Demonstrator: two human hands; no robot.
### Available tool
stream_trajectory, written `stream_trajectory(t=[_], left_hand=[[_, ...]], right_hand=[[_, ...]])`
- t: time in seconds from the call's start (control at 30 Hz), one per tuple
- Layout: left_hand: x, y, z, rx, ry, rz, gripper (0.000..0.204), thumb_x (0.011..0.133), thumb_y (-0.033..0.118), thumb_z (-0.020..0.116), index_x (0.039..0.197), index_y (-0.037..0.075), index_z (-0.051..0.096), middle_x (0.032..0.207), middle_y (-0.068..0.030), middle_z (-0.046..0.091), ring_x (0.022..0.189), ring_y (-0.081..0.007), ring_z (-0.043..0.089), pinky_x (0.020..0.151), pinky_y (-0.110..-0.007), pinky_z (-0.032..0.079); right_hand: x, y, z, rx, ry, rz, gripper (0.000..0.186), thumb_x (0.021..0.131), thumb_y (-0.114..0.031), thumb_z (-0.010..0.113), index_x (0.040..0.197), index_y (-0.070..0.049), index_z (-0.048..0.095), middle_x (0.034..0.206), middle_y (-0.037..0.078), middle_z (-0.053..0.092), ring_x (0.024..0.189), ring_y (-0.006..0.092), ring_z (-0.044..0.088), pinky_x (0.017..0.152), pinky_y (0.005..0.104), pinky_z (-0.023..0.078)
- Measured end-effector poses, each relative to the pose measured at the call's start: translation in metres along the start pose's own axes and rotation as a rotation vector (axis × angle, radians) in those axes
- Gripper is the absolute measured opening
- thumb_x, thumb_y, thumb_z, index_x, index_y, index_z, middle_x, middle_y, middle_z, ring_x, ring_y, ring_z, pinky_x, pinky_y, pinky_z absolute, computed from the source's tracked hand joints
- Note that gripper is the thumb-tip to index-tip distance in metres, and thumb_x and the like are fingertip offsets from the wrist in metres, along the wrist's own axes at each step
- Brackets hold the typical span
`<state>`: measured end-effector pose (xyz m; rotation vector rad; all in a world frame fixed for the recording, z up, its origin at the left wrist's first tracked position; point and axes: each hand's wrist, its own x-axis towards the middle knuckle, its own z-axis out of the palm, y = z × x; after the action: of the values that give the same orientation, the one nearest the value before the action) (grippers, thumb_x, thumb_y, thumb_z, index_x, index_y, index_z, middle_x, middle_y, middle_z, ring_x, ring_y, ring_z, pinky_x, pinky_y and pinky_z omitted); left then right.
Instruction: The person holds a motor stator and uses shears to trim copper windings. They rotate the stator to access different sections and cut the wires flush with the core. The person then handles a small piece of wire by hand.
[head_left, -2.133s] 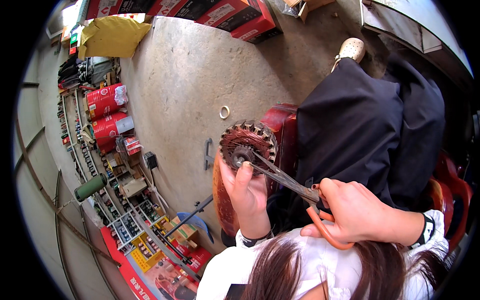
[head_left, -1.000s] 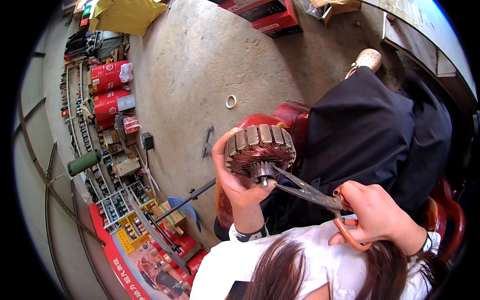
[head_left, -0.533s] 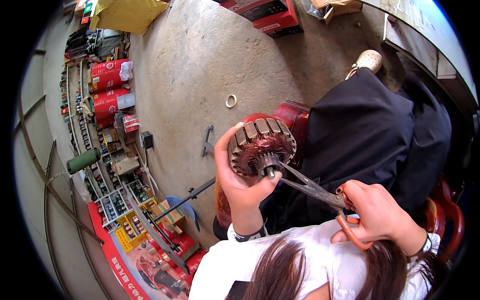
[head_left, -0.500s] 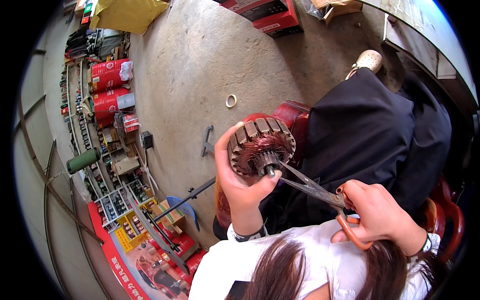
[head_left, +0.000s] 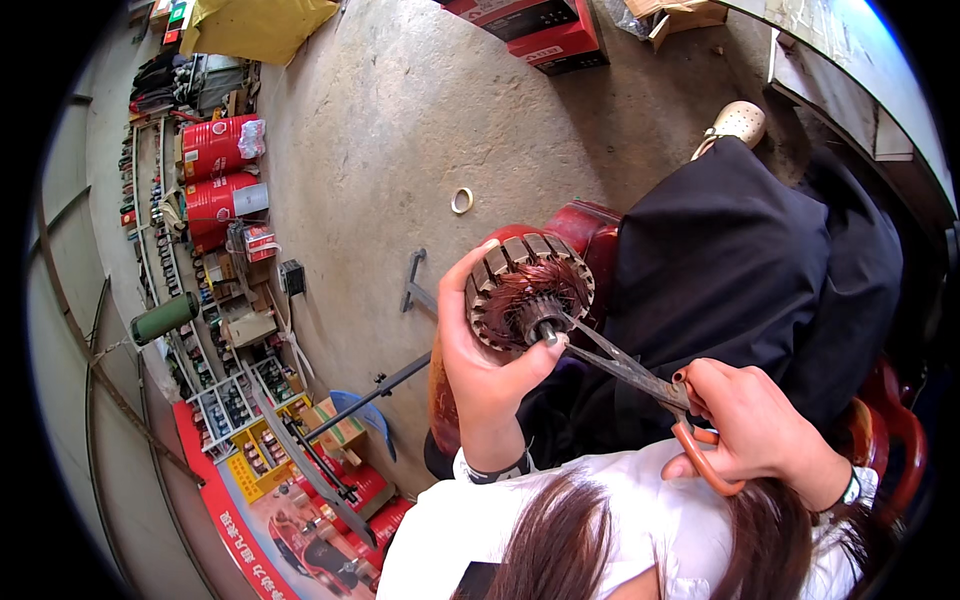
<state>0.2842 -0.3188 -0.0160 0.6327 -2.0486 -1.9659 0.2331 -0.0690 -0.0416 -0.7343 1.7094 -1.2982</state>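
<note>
My left hand [head_left: 488,370] is wrapped round a motor armature [head_left: 530,285], a slotted metal core with reddish-brown copper windings. Its shaft end and small commutator face up toward me, and my thumb lies by the shaft. In my right hand [head_left: 745,420] is a pair of scissors [head_left: 640,376] with orange-coated handles, my fingers through the loops. The blades are slightly parted, their tips beside the commutator and my left thumb. Whether the tips touch the windings I cannot tell.
Beneath the armature is a red rounded seat or stool [head_left: 585,228]. A tape roll [head_left: 462,201] lies on the concrete floor. Red drums [head_left: 215,145] and crowded shelves line the left side. Red boxes [head_left: 555,45] stand at the far side. A metal stand bar [head_left: 375,395] reaches in from the left.
The armature has tilted and turned a little in my left hand, shifting slightly right. The scissor blades have closed somewhat, with their tips still near the commutator.
</note>
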Motion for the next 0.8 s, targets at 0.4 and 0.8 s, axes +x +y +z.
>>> stream_trajectory(t=[0.4, 0.8], left_hand=[[0.0024, 0.0009, -0.0021, 0.001, -0.028, -0.054, 0.081, 0.064, -0.003, 0.074, 0.136, -0.003, 0.040, 0.124, -0.0155, 0.057, 0.113, -0.0232, 0.061, 0.100, -0.036, 0.049], [0.0020, -0.0034, -0.0058, -0.182, 0.075, -0.152, 0.072, 0.069, 0.003, 0.071, 0.134, -0.006, 0.041, 0.121, -0.0169, 0.058, 0.111, -0.0249, 0.061, 0.098, -0.038, 0.050]], right_hand=[[0.0013, 0.0000, 0.0016, -0.005, -0.015, 0.040, 0.058, 0.071, -0.050, 0.082, 0.079, 0.000, 0.052, 0.067, 0.012, 0.053, 0.057, 0.0329, 0.057, 0.053, 0.0351, 0.046], [0.0008, 0.0001, 0.0030, 0.034, -0.093, 0.083, 0.057, 0.073, -0.049, 0.081, 0.077, -0.001, 0.051, 0.066, 0.012, 0.052, 0.056, 0.0327, 0.056, 0.054, 0.0356, 0.046]])
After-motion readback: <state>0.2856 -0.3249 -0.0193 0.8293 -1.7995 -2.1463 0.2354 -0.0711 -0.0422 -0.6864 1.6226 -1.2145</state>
